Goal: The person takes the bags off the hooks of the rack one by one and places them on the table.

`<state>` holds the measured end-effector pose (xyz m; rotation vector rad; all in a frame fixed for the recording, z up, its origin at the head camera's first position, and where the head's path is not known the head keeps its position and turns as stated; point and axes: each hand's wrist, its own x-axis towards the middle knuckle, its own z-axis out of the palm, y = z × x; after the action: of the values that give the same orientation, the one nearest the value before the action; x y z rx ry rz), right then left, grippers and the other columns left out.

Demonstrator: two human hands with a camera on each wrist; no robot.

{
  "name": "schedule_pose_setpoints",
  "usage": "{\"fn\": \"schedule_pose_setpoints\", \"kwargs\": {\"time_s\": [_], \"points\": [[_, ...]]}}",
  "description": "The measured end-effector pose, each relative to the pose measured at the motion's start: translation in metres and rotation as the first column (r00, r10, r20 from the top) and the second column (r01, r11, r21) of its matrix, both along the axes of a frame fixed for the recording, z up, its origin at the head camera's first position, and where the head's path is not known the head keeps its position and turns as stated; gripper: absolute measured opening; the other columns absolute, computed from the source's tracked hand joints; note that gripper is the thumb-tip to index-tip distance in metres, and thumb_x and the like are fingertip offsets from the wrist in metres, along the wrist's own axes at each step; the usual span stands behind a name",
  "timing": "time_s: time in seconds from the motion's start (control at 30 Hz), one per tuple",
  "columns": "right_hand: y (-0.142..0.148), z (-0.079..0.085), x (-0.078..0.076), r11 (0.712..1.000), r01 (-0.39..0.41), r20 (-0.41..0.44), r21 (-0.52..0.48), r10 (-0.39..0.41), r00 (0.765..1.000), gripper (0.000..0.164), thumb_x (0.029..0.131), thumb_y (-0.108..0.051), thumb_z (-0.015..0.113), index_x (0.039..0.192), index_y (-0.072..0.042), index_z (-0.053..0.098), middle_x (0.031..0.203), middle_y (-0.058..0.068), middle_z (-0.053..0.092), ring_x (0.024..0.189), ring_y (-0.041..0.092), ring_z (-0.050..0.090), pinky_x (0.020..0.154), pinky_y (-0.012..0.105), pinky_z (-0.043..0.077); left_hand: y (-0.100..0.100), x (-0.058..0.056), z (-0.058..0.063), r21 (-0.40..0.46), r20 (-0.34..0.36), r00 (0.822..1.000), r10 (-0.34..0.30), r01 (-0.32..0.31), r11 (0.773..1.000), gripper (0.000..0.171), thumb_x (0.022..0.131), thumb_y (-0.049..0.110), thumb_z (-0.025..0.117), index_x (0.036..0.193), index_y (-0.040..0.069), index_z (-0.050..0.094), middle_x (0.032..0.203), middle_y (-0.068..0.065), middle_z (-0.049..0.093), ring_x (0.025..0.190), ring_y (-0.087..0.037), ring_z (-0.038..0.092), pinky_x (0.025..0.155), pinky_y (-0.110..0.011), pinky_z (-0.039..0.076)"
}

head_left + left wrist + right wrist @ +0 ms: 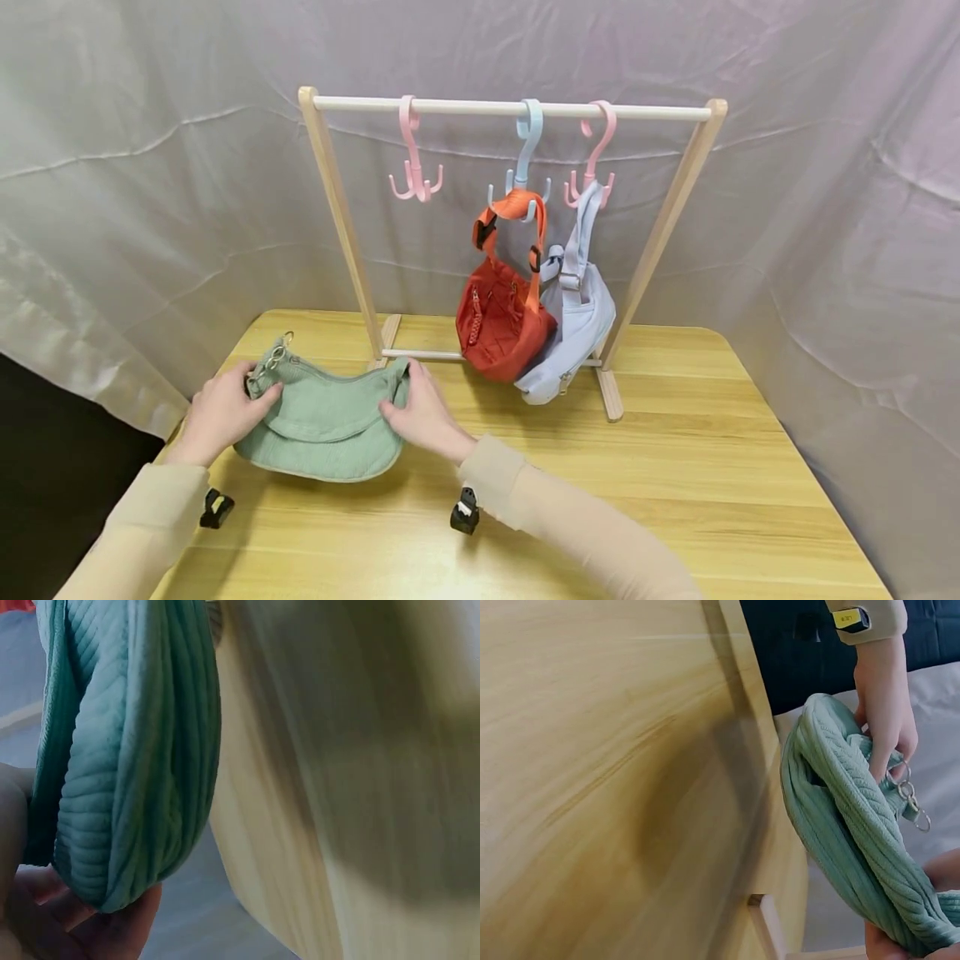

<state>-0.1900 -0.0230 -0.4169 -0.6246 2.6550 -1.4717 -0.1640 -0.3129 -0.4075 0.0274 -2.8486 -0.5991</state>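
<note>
A green corduroy shoulder bag (330,417) is held up above the left part of the table, its flap facing me. My left hand (228,408) grips its left end beside the metal rings (276,357), thumb on the front. The right end is pinched by my right hand (423,412), thumb in front and fingers behind. In the right wrist view the bag (855,832) is seen from below, with its shadow on the table under it. The left wrist view shows fingers (127,922) wrapped under the ribbed bag's end.
A wooden rack (663,225) with a white bar (465,107) stands at the back. From it hang a bare pink hook (415,158), a blue hook (529,142) with a red bag (502,321), and another pink hook (598,142) with a pale blue bag (577,333).
</note>
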Motion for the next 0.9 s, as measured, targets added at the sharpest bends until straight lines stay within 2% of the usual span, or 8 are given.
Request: {"fn": "schedule_pose_setpoints", "kwargs": {"time_s": [0.1, 0.2, 0.4, 0.5, 0.63, 0.7, 0.77, 0.9], "points": [[-0.002, -0.005, 0.001, 1.0, -0.003, 0.042, 0.015, 0.003, 0.999, 0.038, 0.087, -0.015, 0.072, 0.12, -0.008, 0.053, 0.119, 0.01, 0.059, 0.117, 0.026, 0.058, 0.106, 0.042, 0.049, -0.004, 0.001, -0.005, -0.028, 0.026, 1.0, -0.008, 0.009, 1.0, 0.056, 0.093, 0.033, 0.066, 0.127, -0.01, 0.056, 0.114, -0.037, 0.065, 0.096, -0.058, 0.063, 0.07, -0.064, 0.051], [-0.005, -0.011, 0.002, 0.999, -0.01, 0.065, 0.035, 0.008, 0.998, 0.041, 0.088, -0.016, 0.072, 0.122, -0.005, 0.052, 0.121, 0.012, 0.058, 0.118, 0.027, 0.057, 0.107, 0.042, 0.048, -0.007, 0.001, -0.01, -0.047, 0.06, 0.998, -0.017, 0.02, 0.999, 0.057, 0.093, 0.032, 0.067, 0.127, -0.012, 0.056, 0.116, -0.038, 0.065, 0.1, -0.058, 0.063, 0.076, -0.064, 0.051], [-0.009, -0.021, 0.003, 0.997, -0.011, 0.1, 0.082, 0.003, 0.995, 0.069, 0.089, -0.018, 0.072, 0.144, 0.008, 0.04, 0.142, 0.023, 0.051, 0.135, 0.035, 0.051, 0.117, 0.044, 0.041, -0.013, -0.001, -0.016, -0.081, 0.167, 0.986, -0.024, 0.038, 0.996, 0.063, 0.094, 0.035, 0.066, 0.131, -0.014, 0.052, 0.118, -0.039, 0.063, 0.097, -0.056, 0.064, 0.075, -0.061, 0.052], [-0.01, -0.027, 0.003, 0.995, -0.021, 0.111, 0.094, 0.01, 0.994, 0.076, 0.09, -0.018, 0.072, 0.149, 0.009, 0.033, 0.147, 0.025, 0.047, 0.14, 0.036, 0.047, 0.119, 0.044, 0.037, -0.015, -0.003, -0.019, -0.067, 0.211, 0.977, -0.032, 0.047, 0.997, 0.061, 0.094, 0.035, 0.066, 0.128, -0.013, 0.054, 0.111, -0.035, 0.066, 0.086, -0.047, 0.067, 0.066, -0.053, 0.052], [-0.011, -0.035, 0.005, 0.996, -0.031, 0.109, 0.084, 0.022, 0.994, 0.069, 0.089, -0.016, 0.072, 0.144, 0.007, 0.038, 0.138, 0.022, 0.053, 0.134, 0.034, 0.051, 0.117, 0.042, 0.04, -0.018, -0.004, -0.022, -0.03, 0.252, 0.966, -0.05, 0.059, 0.998, 0.053, 0.092, 0.033, 0.068, 0.12, -0.011, 0.058, 0.098, -0.026, 0.069, 0.076, -0.031, 0.062, 0.058, -0.039, 0.045], [-0.011, -0.038, 0.005, 0.996, -0.031, 0.108, 0.086, 0.022, 0.994, 0.068, 0.088, -0.016, 0.073, 0.142, 0.007, 0.039, 0.134, 0.021, 0.055, 0.131, 0.033, 0.053, 0.115, 0.042, 0.042, -0.02, -0.004, -0.024, -0.023, 0.277, 0.959, -0.057, 0.066, 0.998, 0.051, 0.091, 0.032, 0.068, 0.118, -0.01, 0.059, 0.096, -0.024, 0.068, 0.076, -0.028, 0.06, 0.058, -0.036, 0.043], [-0.012, -0.042, 0.005, 0.995, -0.028, 0.118, 0.092, 0.017, 0.993, 0.071, 0.087, -0.017, 0.074, 0.144, 0.006, 0.037, 0.135, 0.021, 0.055, 0.131, 0.034, 0.054, 0.114, 0.043, 0.043, -0.022, -0.005, -0.026, -0.022, 0.302, 0.951, -0.063, 0.073, 0.997, 0.052, 0.09, 0.032, 0.069, 0.118, -0.01, 0.059, 0.099, -0.025, 0.068, 0.079, -0.029, 0.061, 0.061, -0.038, 0.046], [-0.014, -0.05, 0.006, 0.995, -0.023, 0.142, 0.101, 0.008, 0.99, 0.079, 0.085, -0.016, 0.076, 0.148, 0.001, 0.032, 0.137, 0.023, 0.055, 0.13, 0.034, 0.055, 0.112, 0.044, 0.045, -0.026, -0.006, -0.032, -0.023, 0.35, 0.935, -0.067, 0.079, 0.997, 0.059, 0.091, 0.035, 0.068, 0.123, -0.013, 0.055, 0.113, -0.034, 0.065, 0.095, -0.046, 0.064, 0.074, -0.053, 0.052]]}}
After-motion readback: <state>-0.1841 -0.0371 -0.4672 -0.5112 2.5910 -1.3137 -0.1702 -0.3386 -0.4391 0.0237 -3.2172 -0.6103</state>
